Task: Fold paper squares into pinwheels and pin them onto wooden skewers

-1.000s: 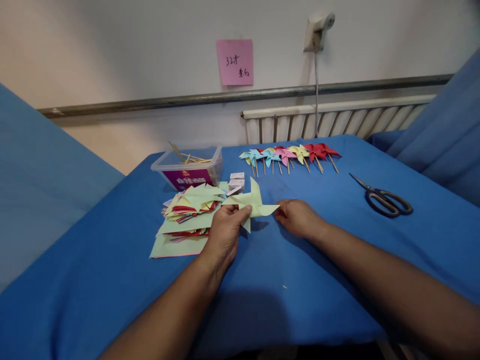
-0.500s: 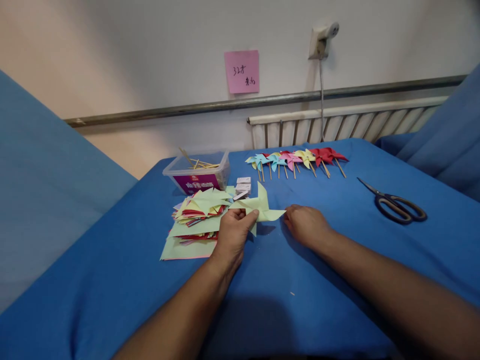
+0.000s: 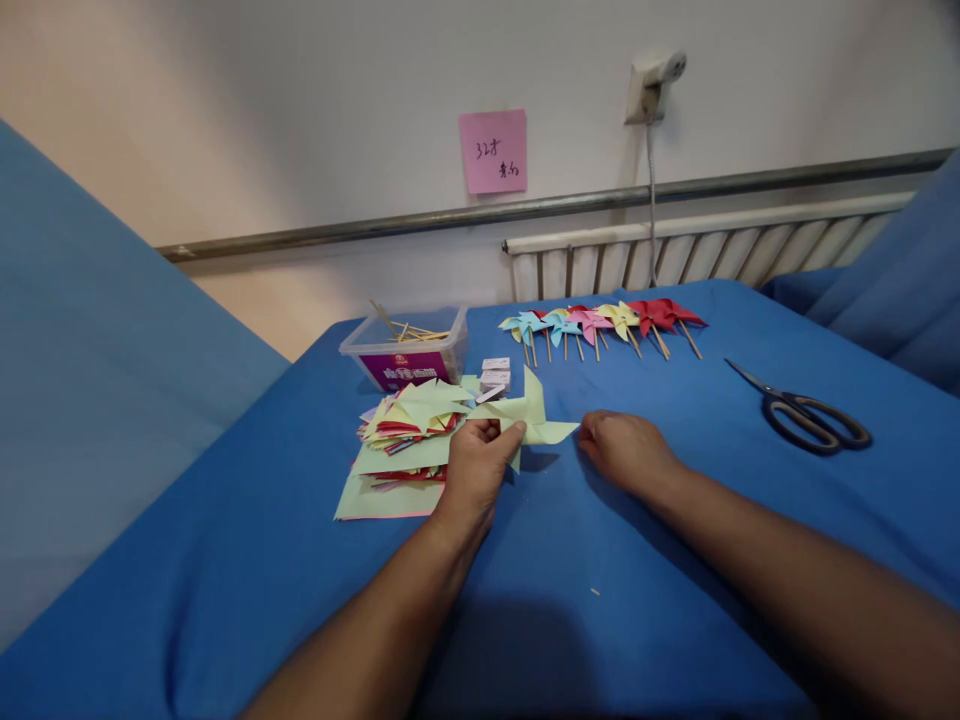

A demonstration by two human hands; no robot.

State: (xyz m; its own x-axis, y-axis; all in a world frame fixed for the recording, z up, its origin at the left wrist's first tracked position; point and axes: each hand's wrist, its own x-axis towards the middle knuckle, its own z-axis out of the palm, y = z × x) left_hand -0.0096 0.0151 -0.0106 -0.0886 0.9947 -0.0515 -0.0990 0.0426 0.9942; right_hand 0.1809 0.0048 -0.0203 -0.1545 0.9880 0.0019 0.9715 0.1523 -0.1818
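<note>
Between the thumb and fingers of my left hand (image 3: 484,455) is a pale green paper pinwheel (image 3: 534,410), its blades folded and held a little above the cloth. My right hand (image 3: 619,448) lies to the right of it, fingers curled and pinched together beside the tip of the right blade. Whatever those fingers may hold is hidden. Left of my left hand lie stacked sheets of coloured paper (image 3: 390,494) with a pile of cut paper pieces (image 3: 416,405) on top. Small white boxes (image 3: 495,374) stand just behind the pinwheel.
A clear plastic tub (image 3: 405,360) with wooden sticks stands at the back left. Several finished pinwheels (image 3: 592,322) on sticks lie in a row along the back. Black-handled scissors (image 3: 814,420) rest at the right. A tiny pale scrap (image 3: 595,591) lies in front on the blue cloth (image 3: 675,620).
The whole view has shifted slightly, so everything appears a little further right. Both hands and the green pinwheel keep nearly the same pose.
</note>
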